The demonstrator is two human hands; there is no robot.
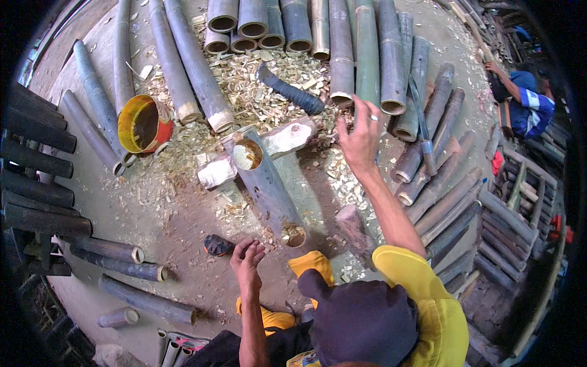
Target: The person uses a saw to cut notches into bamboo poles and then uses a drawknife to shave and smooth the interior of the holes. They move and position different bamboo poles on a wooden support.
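My right hand [359, 137] reaches forward with its fingers apart and holds nothing. It is just in front of the ends of the upright-lying bamboo tubes [367, 49], near a tool with a black wrapped handle [296, 96] lying on the chips. Low in front of me, my left hand [248, 262] has loosely bent fingers with nothing visible in them. Beside it on the ground sits a small black and orange object [217, 245], its kind unclear. Between my hands a grey bamboo tube [266, 192] slopes toward me, its far end propped on a pale chopped log [293, 136].
Pale wood chips [244, 79] cover the ground ahead. A yellow and red bucket [164, 126] stands at left. More bamboo tubes [147, 300] lie around, and a long-bladed tool [419, 110] rests on those at right. Another person [531, 110] sits at far right.
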